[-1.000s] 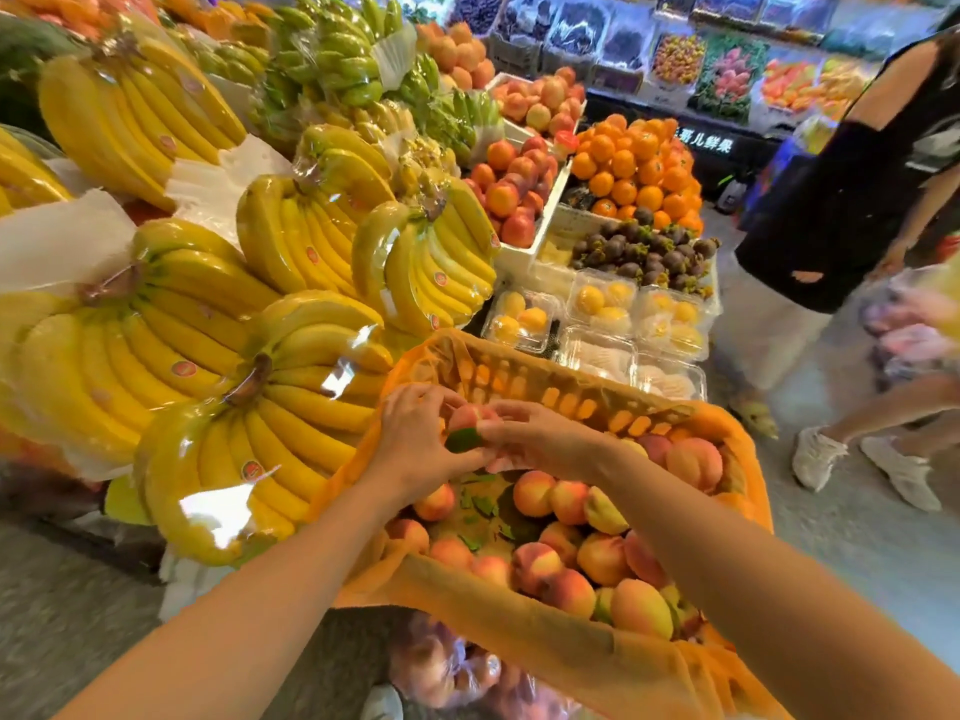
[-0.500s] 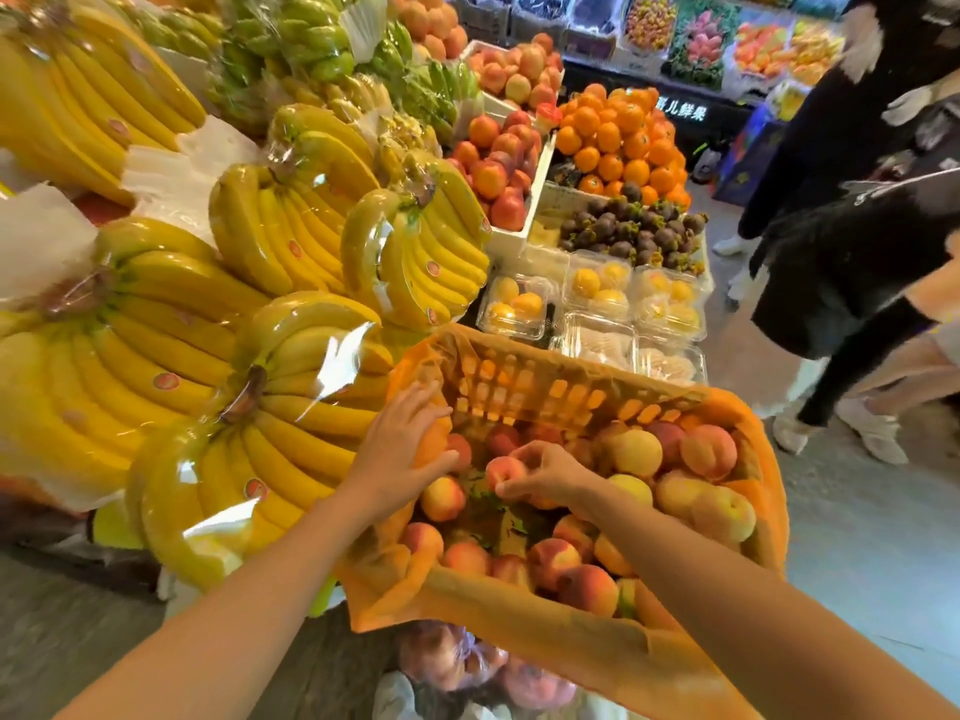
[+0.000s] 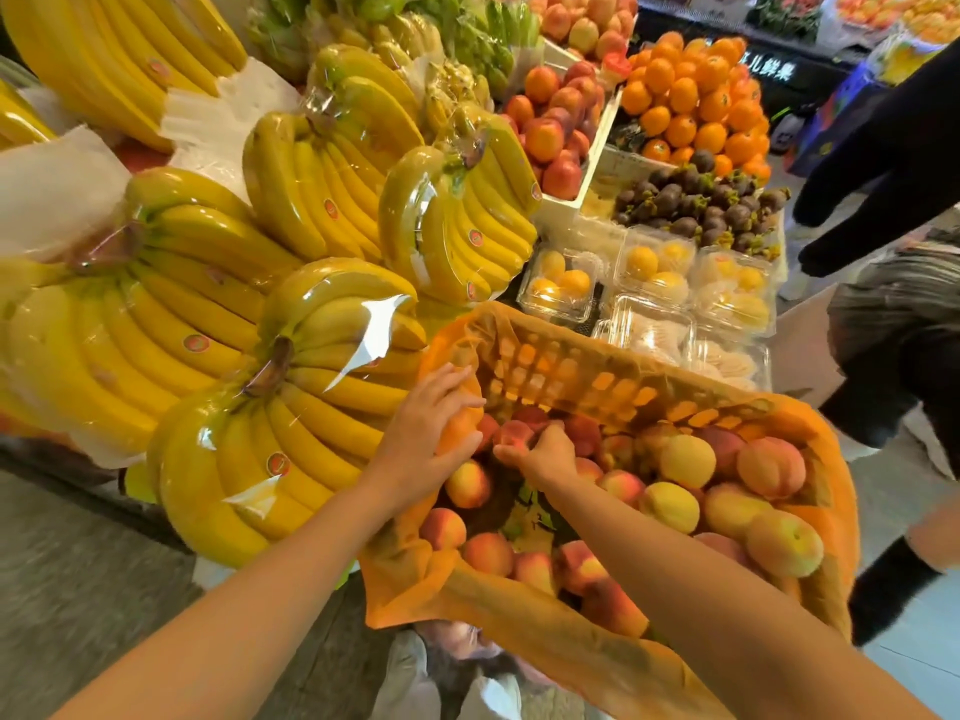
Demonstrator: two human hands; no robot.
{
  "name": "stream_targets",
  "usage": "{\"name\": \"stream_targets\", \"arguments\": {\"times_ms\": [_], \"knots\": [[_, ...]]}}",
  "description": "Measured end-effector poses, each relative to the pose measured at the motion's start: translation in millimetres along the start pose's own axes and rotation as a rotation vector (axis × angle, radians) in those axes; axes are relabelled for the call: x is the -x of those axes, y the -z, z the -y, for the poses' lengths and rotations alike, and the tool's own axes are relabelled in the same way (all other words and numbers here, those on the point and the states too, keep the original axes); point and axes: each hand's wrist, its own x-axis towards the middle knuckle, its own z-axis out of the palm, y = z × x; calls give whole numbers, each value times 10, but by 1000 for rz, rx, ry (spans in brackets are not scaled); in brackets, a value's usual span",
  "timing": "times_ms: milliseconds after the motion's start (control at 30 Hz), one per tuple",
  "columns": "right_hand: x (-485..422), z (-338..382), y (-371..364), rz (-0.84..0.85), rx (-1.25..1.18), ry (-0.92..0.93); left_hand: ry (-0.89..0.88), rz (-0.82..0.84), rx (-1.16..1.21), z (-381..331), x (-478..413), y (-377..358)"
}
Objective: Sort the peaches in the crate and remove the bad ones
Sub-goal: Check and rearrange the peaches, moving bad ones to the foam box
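An orange-lined crate [image 3: 597, 374] holds several peaches [image 3: 685, 459], yellow to red. My left hand [image 3: 423, 433] lies with spread fingers on the liner at the crate's left corner, over a peach there. My right hand [image 3: 545, 454] reaches into the far left part of the crate and its fingers curl round a reddish peach [image 3: 514, 436]. Green leaves [image 3: 524, 517] lie among the fruit below my right wrist.
Wrapped banana bunches [image 3: 311, 381] press against the crate's left side. Clear fruit boxes [image 3: 654, 298] stand just behind it. Oranges [image 3: 685, 96] and dark fruit [image 3: 696, 200] lie further back. People [image 3: 893, 314] stand at the right. A bag of peaches [image 3: 457, 636] sits below the crate.
Both hands have dropped from holding a peach above the crate down into its far left corner. My left hand moved onto the liner, my right hand onto a peach among the fruit.
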Motion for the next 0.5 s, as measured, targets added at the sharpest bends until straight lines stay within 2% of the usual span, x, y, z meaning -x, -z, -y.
{"name": "stream_targets", "arguments": {"times_ms": [267,500], "knots": [[-95,176,-10,-97,-134,103,27,1,-5,-11,1,-3],[-281,381,-169,-185,-196,10,28,-4,-14,-3,-3,-7]]}}
